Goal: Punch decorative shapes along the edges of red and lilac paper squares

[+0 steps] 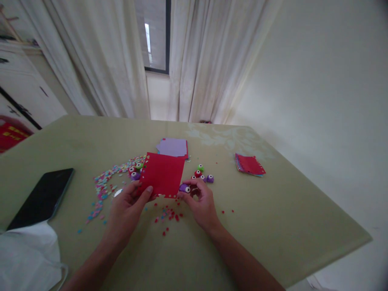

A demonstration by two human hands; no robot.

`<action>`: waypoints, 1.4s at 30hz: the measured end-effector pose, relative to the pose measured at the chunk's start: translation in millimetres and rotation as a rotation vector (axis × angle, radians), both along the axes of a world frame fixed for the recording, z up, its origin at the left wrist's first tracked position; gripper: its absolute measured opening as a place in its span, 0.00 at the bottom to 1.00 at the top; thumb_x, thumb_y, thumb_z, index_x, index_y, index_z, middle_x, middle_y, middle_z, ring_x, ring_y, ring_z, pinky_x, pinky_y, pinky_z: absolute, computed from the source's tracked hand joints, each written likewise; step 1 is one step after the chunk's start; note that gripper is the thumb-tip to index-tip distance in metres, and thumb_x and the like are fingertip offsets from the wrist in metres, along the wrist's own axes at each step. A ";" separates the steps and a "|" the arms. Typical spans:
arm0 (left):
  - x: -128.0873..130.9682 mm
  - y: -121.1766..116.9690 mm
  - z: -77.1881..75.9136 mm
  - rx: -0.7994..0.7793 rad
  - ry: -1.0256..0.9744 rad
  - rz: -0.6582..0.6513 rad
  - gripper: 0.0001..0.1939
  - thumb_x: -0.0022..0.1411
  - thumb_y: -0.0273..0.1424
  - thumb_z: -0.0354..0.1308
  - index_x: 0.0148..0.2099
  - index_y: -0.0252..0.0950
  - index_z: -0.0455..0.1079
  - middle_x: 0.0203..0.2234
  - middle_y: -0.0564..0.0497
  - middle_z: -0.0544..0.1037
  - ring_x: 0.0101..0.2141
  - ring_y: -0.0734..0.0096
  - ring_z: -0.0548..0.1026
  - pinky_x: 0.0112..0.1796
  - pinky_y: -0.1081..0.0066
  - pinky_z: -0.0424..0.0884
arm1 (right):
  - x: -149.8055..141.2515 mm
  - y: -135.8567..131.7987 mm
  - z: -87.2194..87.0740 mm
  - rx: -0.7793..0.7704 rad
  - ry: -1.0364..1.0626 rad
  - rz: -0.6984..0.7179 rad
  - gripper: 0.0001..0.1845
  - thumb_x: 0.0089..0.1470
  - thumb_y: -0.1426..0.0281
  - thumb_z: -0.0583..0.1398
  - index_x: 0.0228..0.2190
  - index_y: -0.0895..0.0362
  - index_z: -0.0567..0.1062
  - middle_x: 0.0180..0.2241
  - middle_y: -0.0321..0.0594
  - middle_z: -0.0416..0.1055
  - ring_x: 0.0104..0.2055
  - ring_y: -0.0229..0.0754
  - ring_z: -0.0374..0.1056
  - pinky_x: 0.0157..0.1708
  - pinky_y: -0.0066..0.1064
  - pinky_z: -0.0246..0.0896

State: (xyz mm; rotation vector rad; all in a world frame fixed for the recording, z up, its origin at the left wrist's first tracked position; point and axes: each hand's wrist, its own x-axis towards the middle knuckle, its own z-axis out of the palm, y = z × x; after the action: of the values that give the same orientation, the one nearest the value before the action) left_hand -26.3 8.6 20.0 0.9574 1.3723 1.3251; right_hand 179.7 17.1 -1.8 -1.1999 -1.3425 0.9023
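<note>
My left hand (129,208) pinches the lower left of a red paper square (163,173), thumb on top, holding it above the table. Small notches and holes run along the paper's left and bottom edges. In my right hand (203,205) is a small purple craft punch (183,188) with a white, dark-centred button, gripped at the paper's lower right edge. Whether the paper sits inside its slot is too small to tell. Beyond this hand stand several more punches, among them a purple punch (210,178) and a green punch (200,167). Red, pink and blue paper bits (170,214) lie below the square.
Pastel confetti (101,184) curves across the left of the table (273,226), beside more punches (135,176). A lilac-topped paper stack (174,147) lies behind, a red-topped stack (250,165) to the right. A phone (42,196) and a white face mask (30,254) are at left.
</note>
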 end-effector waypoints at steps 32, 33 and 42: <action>-2.3 1.3 -4.9 0.032 0.065 -0.112 0.21 0.56 0.47 0.71 0.43 0.37 0.74 0.32 0.51 0.85 0.30 0.64 0.82 0.29 0.71 0.76 | -1.7 -0.9 -9.0 0.015 0.049 -0.002 0.27 0.46 0.65 0.76 0.45 0.53 0.74 0.41 0.40 0.74 0.42 0.45 0.73 0.43 0.36 0.72; -2.6 1.3 -5.2 0.024 0.070 -0.109 0.21 0.56 0.47 0.71 0.42 0.37 0.74 0.32 0.51 0.84 0.30 0.64 0.81 0.28 0.71 0.76 | -1.7 -0.8 -9.3 0.017 0.050 -0.004 0.27 0.46 0.65 0.76 0.45 0.53 0.74 0.42 0.40 0.74 0.42 0.45 0.73 0.42 0.37 0.72; -5.0 2.3 -9.8 0.064 0.183 -0.116 0.20 0.57 0.48 0.70 0.39 0.37 0.74 0.31 0.51 0.83 0.30 0.65 0.81 0.30 0.71 0.76 | -0.9 0.9 -11.7 0.095 0.053 -0.023 0.22 0.49 0.70 0.75 0.44 0.52 0.75 0.43 0.40 0.75 0.44 0.45 0.73 0.47 0.38 0.70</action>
State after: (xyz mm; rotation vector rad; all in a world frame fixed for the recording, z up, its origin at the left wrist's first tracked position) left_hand -31.3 10.8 10.2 1.2084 1.3950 1.2236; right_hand 178.8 18.0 -13.6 -1.1089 -1.3120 0.8390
